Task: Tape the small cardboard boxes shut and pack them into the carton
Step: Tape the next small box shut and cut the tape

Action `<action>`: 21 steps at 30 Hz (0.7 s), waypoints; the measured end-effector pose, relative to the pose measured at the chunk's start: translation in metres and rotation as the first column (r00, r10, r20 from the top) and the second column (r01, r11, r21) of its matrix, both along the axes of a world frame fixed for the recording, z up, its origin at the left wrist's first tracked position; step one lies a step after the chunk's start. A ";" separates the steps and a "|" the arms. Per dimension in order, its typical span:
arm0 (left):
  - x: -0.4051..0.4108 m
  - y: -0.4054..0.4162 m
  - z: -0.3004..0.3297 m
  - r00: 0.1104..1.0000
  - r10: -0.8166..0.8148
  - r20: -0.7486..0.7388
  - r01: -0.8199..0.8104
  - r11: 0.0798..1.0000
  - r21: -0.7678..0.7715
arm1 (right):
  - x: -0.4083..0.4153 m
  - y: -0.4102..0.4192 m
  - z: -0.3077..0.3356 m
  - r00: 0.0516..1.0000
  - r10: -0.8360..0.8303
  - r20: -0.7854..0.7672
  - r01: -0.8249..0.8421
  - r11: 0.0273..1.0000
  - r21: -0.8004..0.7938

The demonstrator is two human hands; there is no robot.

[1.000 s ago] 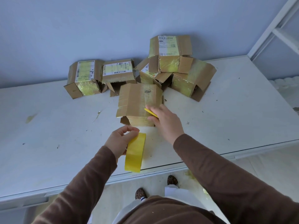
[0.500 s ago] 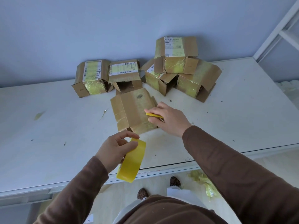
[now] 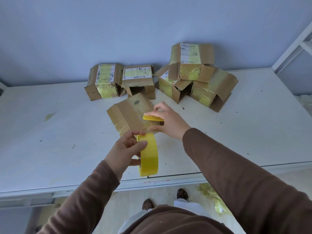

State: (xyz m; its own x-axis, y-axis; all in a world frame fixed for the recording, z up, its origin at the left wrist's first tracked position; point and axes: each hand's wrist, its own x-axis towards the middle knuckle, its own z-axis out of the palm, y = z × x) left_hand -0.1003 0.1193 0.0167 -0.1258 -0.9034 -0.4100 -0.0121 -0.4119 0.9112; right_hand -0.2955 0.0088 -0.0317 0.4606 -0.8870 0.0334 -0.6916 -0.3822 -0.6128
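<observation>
A small brown cardboard box (image 3: 129, 115) lies tilted on the white table (image 3: 50, 149), in front of me. My right hand (image 3: 168, 122) holds its right side, with a flat yellow piece (image 3: 152, 118) pinched between thumb and fingers. My left hand (image 3: 126, 151) grips a roll of yellow tape (image 3: 148, 154) just in front of the box's near corner. Several more small boxes with yellow tape and shipping labels sit at the back: two side by side (image 3: 104, 81) (image 3: 138, 78) and a pile of three (image 3: 192, 61). No carton is in view.
A blue-grey wall rises behind the boxes. A white frame (image 3: 293, 41) stands at the right. The table's front edge (image 3: 152, 181) runs just beyond my feet. Crumpled yellow tape scraps (image 3: 214, 198) lie on the floor to the right, and small specks dot the tabletop.
My right hand has turned the box counter-clockwise and drawn it nearer. My left hand has brought the tape roll up close to the box's near corner.
</observation>
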 end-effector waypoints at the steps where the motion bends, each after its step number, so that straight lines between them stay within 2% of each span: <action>1: -0.001 -0.002 0.001 1.000 0.018 -0.025 -0.018 1.000 0.004 | -0.004 0.004 0.004 0.987 -0.116 0.113 0.110 0.992 0.058; 3: -0.002 -0.006 0.002 0.995 0.053 -0.085 -0.051 0.998 0.023 | -0.014 0.020 0.014 0.857 -0.374 0.354 0.312 0.924 0.220; 4: -0.003 -0.008 0.003 0.990 0.073 -0.117 -0.069 0.997 0.038 | -0.018 0.031 0.020 0.787 -0.434 0.439 0.309 0.893 0.328; 5: -0.005 -0.011 0.003 0.984 0.095 -0.151 -0.087 0.995 0.056 | -0.020 0.044 0.027 0.745 -0.448 0.494 0.237 0.871 0.431; 7: -0.011 -0.017 0.003 0.965 0.145 -0.217 -0.126 0.987 0.099 | -0.020 0.070 0.038 0.766 -0.368 0.526 0.029 0.838 0.545; 9: -0.017 -0.022 0.003 0.944 0.178 -0.280 -0.144 0.980 0.138 | -0.017 0.086 0.043 0.824 -0.242 0.512 -0.088 0.838 0.539; 12: -0.021 -0.030 0.006 0.921 0.171 -0.349 -0.112 0.977 0.182 | -0.017 0.087 0.049 0.825 -0.194 0.530 -0.163 0.817 0.554; 14: -0.019 -0.037 0.005 0.955 0.087 -0.283 -0.041 0.985 0.166 | -0.018 0.087 0.054 0.876 -0.105 0.471 -0.167 0.849 0.501; 16: -0.010 -0.047 0.007 0.993 -0.032 -0.115 0.045 0.993 0.110 | -0.018 0.089 0.057 0.906 -0.027 0.422 -0.167 0.893 0.417; 18: -0.005 -0.056 0.015 0.995 -0.095 0.009 0.094 0.993 0.073 | -0.019 0.092 0.060 0.897 -0.038 0.441 -0.141 0.920 0.366; 21: -0.005 -0.070 0.023 0.998 -0.044 -0.040 0.044 0.999 0.009 | -0.022 0.094 0.066 0.861 -0.090 0.501 -0.111 0.928 0.356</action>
